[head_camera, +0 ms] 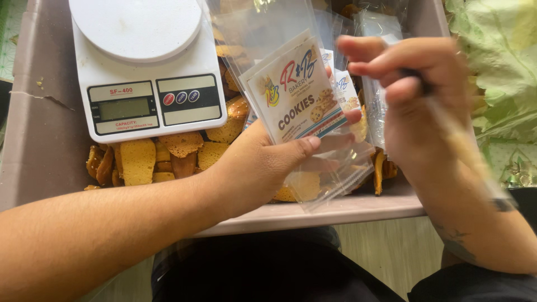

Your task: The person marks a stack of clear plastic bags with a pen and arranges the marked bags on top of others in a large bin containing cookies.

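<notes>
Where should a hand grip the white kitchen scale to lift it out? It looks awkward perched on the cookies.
Grip the kitchen scale by its two long side edges, coming from above. Its flat rectangular body rests loosely on the cookie pieces, and the round platter on top offers no firm hold.

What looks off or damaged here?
The scale sits inside the bin, right on the loose cookies, many of them broken pieces. The bin's left wall has a crack. The bags in the left hand look intact.

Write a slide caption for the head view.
Left hand holds clear labelled bags over a cookie tray; scale beside.
</notes>
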